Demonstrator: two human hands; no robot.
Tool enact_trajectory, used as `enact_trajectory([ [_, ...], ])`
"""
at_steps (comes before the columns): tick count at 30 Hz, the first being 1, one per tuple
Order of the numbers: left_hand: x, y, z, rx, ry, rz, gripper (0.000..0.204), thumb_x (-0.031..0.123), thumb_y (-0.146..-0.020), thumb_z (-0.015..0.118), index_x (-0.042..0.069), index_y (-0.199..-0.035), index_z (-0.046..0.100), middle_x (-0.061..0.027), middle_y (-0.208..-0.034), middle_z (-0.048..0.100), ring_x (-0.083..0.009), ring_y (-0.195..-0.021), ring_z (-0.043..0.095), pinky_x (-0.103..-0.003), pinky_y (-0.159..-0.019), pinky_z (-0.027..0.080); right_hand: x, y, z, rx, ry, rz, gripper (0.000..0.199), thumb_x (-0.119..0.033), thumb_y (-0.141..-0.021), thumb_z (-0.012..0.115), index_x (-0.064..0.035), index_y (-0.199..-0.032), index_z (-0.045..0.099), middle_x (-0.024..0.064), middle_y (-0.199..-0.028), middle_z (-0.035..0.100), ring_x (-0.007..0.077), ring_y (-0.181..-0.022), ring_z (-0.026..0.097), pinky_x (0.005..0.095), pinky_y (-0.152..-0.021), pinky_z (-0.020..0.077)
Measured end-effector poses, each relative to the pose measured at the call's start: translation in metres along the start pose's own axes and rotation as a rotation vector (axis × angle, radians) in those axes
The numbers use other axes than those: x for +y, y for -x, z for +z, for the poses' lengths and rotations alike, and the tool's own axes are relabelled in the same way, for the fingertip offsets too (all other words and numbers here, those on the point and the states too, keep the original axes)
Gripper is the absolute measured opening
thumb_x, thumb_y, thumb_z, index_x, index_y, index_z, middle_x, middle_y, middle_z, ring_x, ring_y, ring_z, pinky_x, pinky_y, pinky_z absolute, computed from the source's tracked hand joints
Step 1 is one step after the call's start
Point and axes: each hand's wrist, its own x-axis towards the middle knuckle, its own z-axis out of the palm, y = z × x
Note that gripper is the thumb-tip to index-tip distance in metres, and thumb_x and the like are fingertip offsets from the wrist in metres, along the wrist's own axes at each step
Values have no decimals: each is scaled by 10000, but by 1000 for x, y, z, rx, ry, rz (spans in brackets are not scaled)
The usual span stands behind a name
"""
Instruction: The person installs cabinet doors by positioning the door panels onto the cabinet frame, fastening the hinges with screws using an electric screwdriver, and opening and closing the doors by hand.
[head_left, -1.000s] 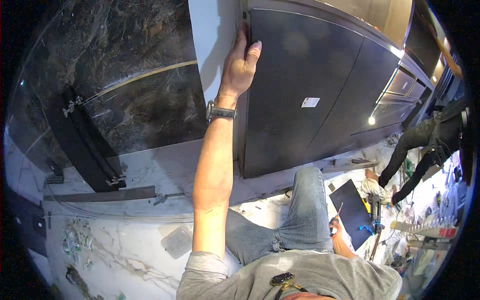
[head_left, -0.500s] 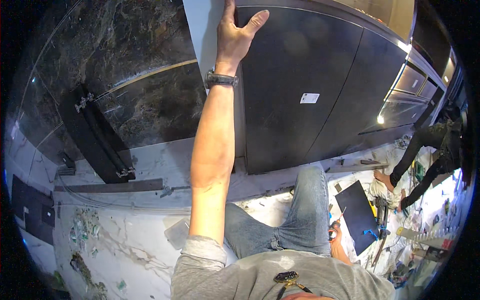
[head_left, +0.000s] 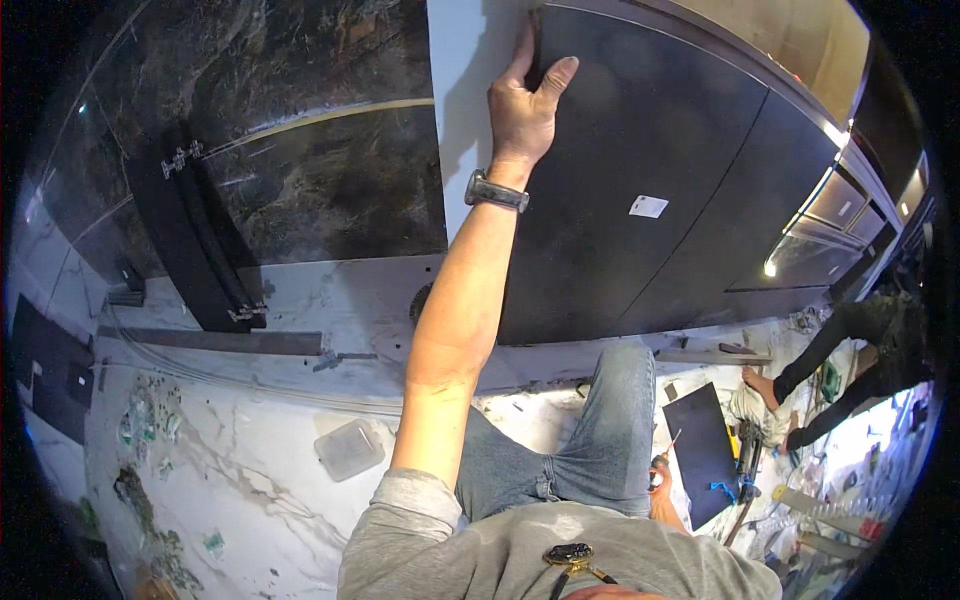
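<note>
Reaching forward, the left hand [head_left: 525,118] straddles the dark panel's [head_left: 630,135] edge.

Grey shirt [head_left: 470,550], faded blue jeans [head_left: 612,430], 1 dark wristwatch [head_left: 498,192], black pendant [head_left: 568,552]

Scattered debris [head_left: 132,490] and cabinetry [head_left: 600,150] show a fit-out site.

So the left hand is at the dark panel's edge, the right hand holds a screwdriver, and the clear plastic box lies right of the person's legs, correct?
Not quite: in the head view the clear plastic box lies left of the person's legs. The left hand is at the dark panel's edge; the right hand holds a screwdriver.
</note>
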Motion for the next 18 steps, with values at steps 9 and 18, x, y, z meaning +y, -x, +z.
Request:
enact_trajectory([
  [9, -6, -2, 6, 171, -265, 580, 671, 375, -897, 703, 1, -1406, 478, -197, -1362, 564, -270, -1257, 545, -343, -1024, 437, -11, 22, 13, -25, 69, 4, 232, -292, -783, 657, -163, -967, 600, 69, -880, 634, 273, -854, 642, 447, -796, 544],
  [18, -8, 1, 5, 290, -439, 559, 549, 334, -905, 703, 20, -1333, 565, -191, -1325, 594, -274, -1216, 582, -353, -996, 464, -17, 31, 34, 29, 85, 28, 328, -291, -737, 696, -142, -1021, 631, 65, -953, 674, 261, -890, 647, 456, -814, 539],
])
